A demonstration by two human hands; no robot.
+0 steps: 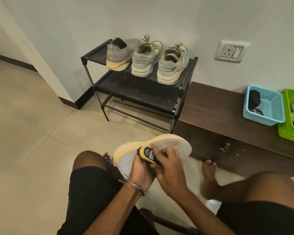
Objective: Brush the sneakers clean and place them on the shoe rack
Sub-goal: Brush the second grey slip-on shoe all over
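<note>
The left hand [139, 170] holds the sneaker [170, 146] over the lap, fingers closed round it. The right hand [166, 165] grips the brush [148, 154]. The sneaker looks light and soft; hold its firm sole.

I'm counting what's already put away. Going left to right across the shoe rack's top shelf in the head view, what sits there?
Grey slip-on sneaker → left laced sneaker → right laced sneaker, all on the shoe rack, heels toward the camera.

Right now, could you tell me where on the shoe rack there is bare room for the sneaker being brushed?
The top shelf is bare at its left end, left of the grey slip-on. The middle shelf is bare across its width. The top's right side is crowded with the laced pair.
</note>
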